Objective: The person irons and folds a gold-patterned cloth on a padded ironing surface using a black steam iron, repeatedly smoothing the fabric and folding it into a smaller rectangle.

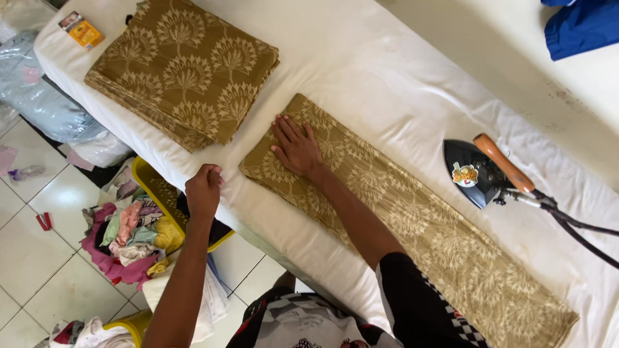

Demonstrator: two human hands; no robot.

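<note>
My right hand point(295, 145) flat, open on folded cloth strip point(412, 219), near worktop point(387, 71) front edge; left hand point(204, 191) curled at edge, grip unclear. Cloth likely light, limp; lift by end corners.

There is one camera, on the person's head. It looks down from close above at the white worktop point(387, 77) and at the tiled floor point(32, 245) on the left.
</note>
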